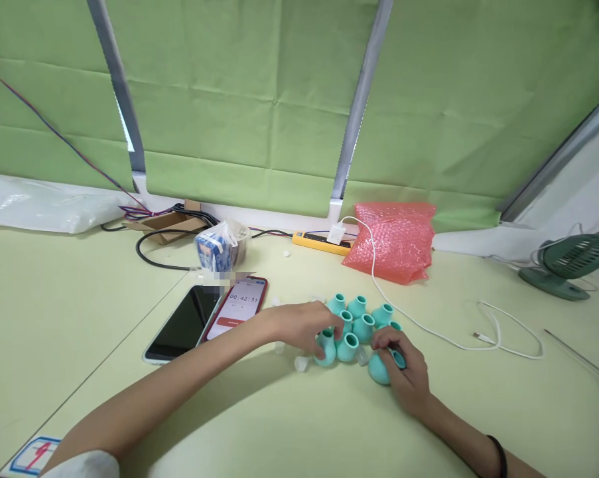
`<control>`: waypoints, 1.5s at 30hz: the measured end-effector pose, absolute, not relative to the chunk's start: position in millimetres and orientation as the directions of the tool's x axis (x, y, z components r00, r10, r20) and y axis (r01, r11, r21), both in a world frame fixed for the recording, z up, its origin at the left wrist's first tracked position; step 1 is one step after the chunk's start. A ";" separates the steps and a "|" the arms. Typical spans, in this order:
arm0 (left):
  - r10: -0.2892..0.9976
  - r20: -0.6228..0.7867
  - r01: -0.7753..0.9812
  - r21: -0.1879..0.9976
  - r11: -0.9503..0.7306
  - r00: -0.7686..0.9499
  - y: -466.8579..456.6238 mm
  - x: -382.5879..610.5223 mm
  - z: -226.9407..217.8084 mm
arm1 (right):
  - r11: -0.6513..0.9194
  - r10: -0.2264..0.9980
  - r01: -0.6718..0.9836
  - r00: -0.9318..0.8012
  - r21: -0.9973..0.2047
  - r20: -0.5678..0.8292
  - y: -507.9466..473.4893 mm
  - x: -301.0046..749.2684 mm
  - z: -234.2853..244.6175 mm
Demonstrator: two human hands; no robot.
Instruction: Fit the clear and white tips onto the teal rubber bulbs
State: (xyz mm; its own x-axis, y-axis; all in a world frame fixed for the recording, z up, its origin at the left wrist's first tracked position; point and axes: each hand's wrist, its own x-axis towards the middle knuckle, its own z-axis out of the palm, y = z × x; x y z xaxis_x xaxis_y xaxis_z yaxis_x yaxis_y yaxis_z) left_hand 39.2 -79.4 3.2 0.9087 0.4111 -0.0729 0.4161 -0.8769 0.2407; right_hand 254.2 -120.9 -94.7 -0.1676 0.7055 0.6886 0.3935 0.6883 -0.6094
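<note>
Several teal bulb-shaped pieces with round open necks stand close together on the table, one of them the front bulb (347, 348). My left hand (306, 326) comes in from the left, with thumb and fingers curled around the leftmost teal bulb (325, 352), which stands upright. At the right of the group, my right hand (404, 375) grips another teal bulb (379, 369), tilted with its opening facing up and right. Small translucent whitish pieces lie about the bulbs, among them a whitish piece (301, 364) below my left hand and a clear piece (362, 356) between the hands.
Left of the bulbs lie a dark phone (182, 325) and a red-cased phone (238, 305) showing a timer. Behind are a bagged blue package (219, 249), a yellow power strip (319, 244) and a pink bubble-wrap pouch (393, 242). A white cable (428, 330), screwdriver (578, 355) and green fan (572, 262) are rightward.
</note>
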 end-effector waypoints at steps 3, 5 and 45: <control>0.458 -0.043 0.460 0.135 -0.878 0.888 -83.9 42.9 -1.6 | 0.738 0.638 0.439 -0.208 -0.512 0.741 -118.5 251.9 -93.4; 0.461 -0.050 0.463 0.090 -0.882 0.886 -87.2 45.2 -3.5 | 0.779 0.579 0.451 -0.252 -0.435 0.775 -114.8 251.5 -93.4; 0.633 0.434 0.645 0.142 -0.751 0.641 -117.0 8.4 -89.5 | 0.807 0.432 0.588 -0.648 0.052 0.627 -123.1 213.4 -97.3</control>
